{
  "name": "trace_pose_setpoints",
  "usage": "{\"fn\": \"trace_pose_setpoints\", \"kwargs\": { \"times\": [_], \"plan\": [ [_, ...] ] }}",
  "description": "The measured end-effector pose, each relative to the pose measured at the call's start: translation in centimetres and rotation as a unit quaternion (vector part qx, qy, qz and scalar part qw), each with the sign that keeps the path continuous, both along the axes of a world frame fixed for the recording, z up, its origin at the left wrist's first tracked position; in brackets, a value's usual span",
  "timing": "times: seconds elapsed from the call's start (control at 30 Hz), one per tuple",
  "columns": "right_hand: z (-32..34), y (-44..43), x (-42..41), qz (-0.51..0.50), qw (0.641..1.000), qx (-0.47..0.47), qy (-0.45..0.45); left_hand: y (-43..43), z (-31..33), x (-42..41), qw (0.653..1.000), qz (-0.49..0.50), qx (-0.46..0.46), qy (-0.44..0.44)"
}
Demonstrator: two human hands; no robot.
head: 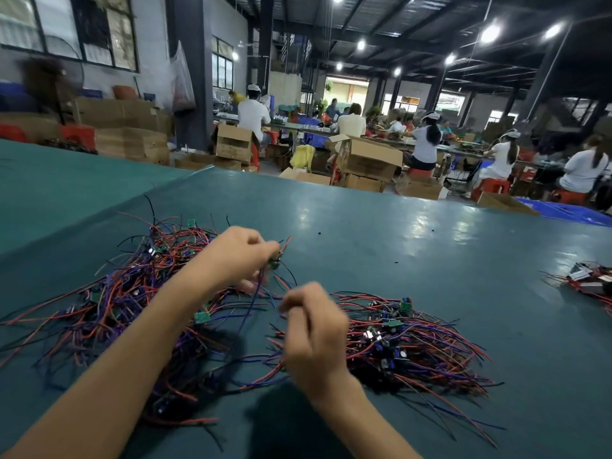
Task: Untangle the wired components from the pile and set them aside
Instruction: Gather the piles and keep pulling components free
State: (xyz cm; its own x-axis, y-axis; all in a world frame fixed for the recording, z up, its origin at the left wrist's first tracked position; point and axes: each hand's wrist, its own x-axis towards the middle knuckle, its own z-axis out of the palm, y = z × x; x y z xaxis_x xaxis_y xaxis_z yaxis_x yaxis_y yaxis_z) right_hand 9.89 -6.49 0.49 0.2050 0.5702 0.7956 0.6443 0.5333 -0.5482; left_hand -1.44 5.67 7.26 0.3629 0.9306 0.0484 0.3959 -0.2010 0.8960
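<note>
Left hand (pixel 238 256) was raised over the tangled pile (pixel 132 299) on the green table (pixel 414 233), its fingertips pinching a small wired component (pixel 274 261). The wires hung from the board down toward the person — long axis running near-to-far, board at the far end. Right hand (pixel 314 329) sat just beside, fingers curled tight; blur hid whether they held a wire. A second pile (pixel 407 342) lay to its right — wires mostly fanning rightward.

Left hand (pixel 238 256) fingertips motion-blurred; far-right bundle (pixel 592 283) cut by edge.
</note>
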Motion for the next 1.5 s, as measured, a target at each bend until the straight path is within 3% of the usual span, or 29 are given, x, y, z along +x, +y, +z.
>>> {"fn": "trace_pose_setpoints", "kwargs": {
  "times": [0.07, 0.13, 0.17, 0.27, 0.37, 0.57, 0.63, 0.73, 0.83, 0.93, 1.13, 1.37, 1.5],
  "plan": [
    [4.2, 1.7, 1.1, -0.003, 0.981, -0.122, 0.154, 0.6, 1.1, 1.2, 0.991, -0.036, -0.063, -0.113],
    [7.9, 3.4, 3.0, 0.069, 0.918, -0.276, 0.275, 0.9, 0.8, 2.4, 0.971, -0.067, -0.11, -0.2],
    [9.3, 4.0, 4.1, 0.085, 0.892, -0.33, 0.298, 1.1, 0.1, 3.0, 0.95, -0.095, -0.148, -0.257],
    [9.5, 5.3, 6.1, 0.067, 0.867, -0.435, 0.232, 1.1, -3.3, 4.1, 0.838, -0.161, -0.282, -0.438],
    [6.6, 6.7, 6.3, 0.11, 0.849, -0.481, 0.188, 0.9, -6.3, 4.5, 0.776, -0.144, -0.353, -0.502],
    [3.9, 8.6, 5.7, 0.154, 0.825, -0.452, 0.302, 0.8, -8.5, 2.8, 0.687, -0.171, -0.423, -0.565],
    [3.9, 8.4, 5.3, 0.179, 0.833, -0.427, 0.302, 0.5, -8.5, 2.8, 0.69, -0.184, -0.421, -0.559],
    [3.8, 8.1, 5.4, 0.179, 0.847, -0.389, 0.316, 0.1, -8.5, 3.1, 0.743, -0.196, -0.407, -0.494],
    [3.7, 7.4, 6.1, 0.171, 0.838, -0.396, 0.335, 0.0, -8.6, 3.3, 0.793, -0.19, -0.384, -0.434],
    [3.8, 6.7, 7.3, 0.186, 0.821, -0.42, 0.339, 0.0, -8.7, 3.5, 0.811, -0.188, -0.372, -0.411],
    [3.4, 6.3, 8.8, 0.209, 0.791, -0.407, 0.407, -0.2, -8.7, 3.8, 0.808, -0.203, -0.388, -0.394],
    [3.0, 6.4, 8.4, 0.145, 0.821, -0.419, 0.359, -0.5, -9.0, 4.3, 0.824, -0.214, -0.378, -0.364],
    [3.7, 6.3, 9.2, 0.116, 0.825, -0.401, 0.382, -0.3, -9.1, 4.1, 0.796, -0.233, -0.418, -0.37]
  ]
}}
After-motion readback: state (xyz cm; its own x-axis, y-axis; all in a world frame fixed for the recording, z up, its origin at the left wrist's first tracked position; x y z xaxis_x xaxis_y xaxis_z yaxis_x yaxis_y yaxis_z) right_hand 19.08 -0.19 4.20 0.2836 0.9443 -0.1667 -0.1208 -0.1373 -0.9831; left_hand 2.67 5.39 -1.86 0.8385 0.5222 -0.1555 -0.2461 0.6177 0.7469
